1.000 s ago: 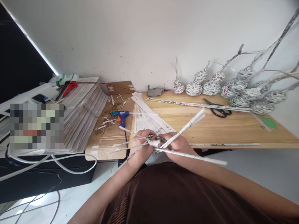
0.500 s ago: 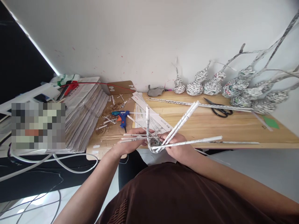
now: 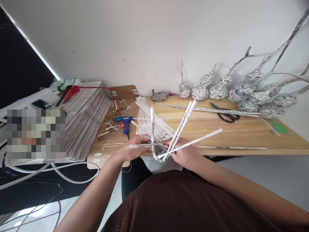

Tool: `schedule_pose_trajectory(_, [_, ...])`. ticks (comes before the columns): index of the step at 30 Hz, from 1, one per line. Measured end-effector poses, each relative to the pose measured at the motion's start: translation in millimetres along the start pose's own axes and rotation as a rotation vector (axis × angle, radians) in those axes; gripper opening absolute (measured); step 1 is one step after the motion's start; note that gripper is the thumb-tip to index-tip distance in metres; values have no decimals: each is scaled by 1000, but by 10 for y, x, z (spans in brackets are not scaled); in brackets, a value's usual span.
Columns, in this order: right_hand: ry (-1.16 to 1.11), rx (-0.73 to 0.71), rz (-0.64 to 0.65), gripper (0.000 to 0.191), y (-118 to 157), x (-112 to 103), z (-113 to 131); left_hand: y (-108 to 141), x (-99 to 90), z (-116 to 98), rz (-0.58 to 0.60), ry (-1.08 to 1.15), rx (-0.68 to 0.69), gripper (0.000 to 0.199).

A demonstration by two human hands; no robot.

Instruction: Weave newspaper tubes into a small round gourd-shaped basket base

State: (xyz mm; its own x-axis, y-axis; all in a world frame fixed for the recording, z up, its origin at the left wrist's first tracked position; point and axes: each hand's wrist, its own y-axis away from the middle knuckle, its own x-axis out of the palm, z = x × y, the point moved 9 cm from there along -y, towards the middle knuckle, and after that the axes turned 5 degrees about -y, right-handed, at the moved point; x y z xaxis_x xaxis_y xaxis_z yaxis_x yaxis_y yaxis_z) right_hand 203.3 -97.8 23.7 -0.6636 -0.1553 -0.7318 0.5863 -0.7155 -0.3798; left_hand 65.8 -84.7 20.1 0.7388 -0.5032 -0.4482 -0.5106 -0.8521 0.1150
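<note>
Right hand [image 3: 182,152] pinching the round grey-white woven-paper cup [image 3: 159,150], left hand's [image 3: 131,153] grip hard to tell; uneven tugging could skew it!

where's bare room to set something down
Pale wooden tabletop, right side, between the black scissors and the thin white paper stick along the front edge. Crowded: the brown cardboard, with its blue glue gun and white paper scraps.
</note>
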Motion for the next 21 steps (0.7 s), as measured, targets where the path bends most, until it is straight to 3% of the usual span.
schedule_pose_trajectory(3, [-17,-8,-12,29,5,-5,-11,8,-3,26,-36,-22,24,22])
schedule_pose_trajectory(9, [9,-5,22,24,-10,-5,5,-1,-31,-47,-229,-203,94,20])
schedule_pose_trajectory(14, [22,-42,36,24,-11,0,59,-113,40,99,-202,-83,-67,18])
schedule_pose_trajectory(21, [146,-139,58,28,-37,-7,149,-142,57,156,-285,-113,-113,14])
